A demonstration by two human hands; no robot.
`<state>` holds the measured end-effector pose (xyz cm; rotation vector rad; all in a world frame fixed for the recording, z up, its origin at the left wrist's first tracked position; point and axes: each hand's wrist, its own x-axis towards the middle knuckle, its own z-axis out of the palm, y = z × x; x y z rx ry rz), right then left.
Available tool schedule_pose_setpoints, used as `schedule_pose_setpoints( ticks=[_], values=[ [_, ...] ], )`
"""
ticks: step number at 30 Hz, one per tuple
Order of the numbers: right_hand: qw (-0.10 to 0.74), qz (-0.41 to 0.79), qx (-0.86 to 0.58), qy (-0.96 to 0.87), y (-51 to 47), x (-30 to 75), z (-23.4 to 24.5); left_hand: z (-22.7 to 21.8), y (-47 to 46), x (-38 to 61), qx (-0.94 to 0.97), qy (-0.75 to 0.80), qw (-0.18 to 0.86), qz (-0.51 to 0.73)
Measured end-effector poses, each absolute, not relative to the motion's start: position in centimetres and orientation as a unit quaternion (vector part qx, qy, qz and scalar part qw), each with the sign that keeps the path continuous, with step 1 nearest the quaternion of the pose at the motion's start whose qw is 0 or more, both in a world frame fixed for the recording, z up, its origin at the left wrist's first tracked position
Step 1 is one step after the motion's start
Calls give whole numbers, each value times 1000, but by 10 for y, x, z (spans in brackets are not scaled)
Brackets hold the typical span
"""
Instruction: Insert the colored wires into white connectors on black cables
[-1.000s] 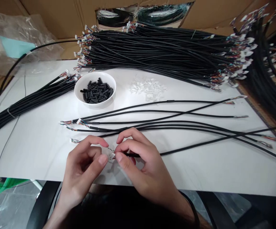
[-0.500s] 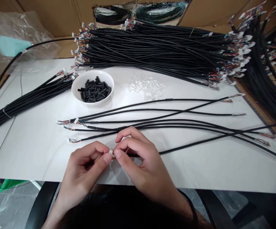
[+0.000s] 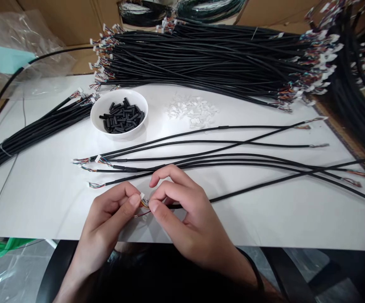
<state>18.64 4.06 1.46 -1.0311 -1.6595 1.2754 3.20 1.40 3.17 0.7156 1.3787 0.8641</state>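
Head view: your left hand (image 3: 109, 216) pinched a white connector (image 3: 142, 195) between closed fingers. Your right hand (image 3: 182, 214) pinched its coloured wires (image 3: 145, 203).

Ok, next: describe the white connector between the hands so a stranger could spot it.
On the white table, find the left hand and right hand at the near edge. Between them sits a white connector on coloured wires, the only one held.
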Motion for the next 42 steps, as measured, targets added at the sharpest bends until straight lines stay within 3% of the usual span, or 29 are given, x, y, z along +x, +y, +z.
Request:
schedule_pose_setpoints(
  ticks=[42],
  values=[
    [387, 468, -414, -679, 40, 182, 15, 26, 13, 36, 350, 618, 590, 385]
  ],
)
